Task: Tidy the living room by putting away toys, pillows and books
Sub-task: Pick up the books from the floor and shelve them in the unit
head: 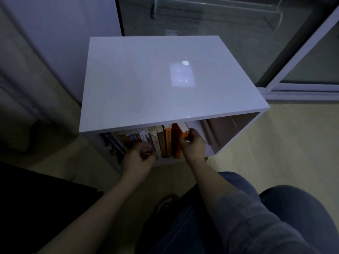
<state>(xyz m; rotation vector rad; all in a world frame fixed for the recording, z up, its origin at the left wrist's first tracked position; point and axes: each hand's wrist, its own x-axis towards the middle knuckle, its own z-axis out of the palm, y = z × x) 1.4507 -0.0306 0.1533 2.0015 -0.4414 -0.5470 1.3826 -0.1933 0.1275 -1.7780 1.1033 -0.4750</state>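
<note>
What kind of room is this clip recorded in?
Probably a home living area, dimly lit: a low white cabinet holding a row of books stands beside a sliding glass door, with what looks like a curtain at left.

White shelf unit [146, 79] stands on pale floor [293, 143]. Books [161, 140] upright inside, rowed from left wall to about mid-shelf.

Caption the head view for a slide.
Right hand grips an orange book at the end of the shelved books in a white cabinet; left hand curls beside their spines.
</note>
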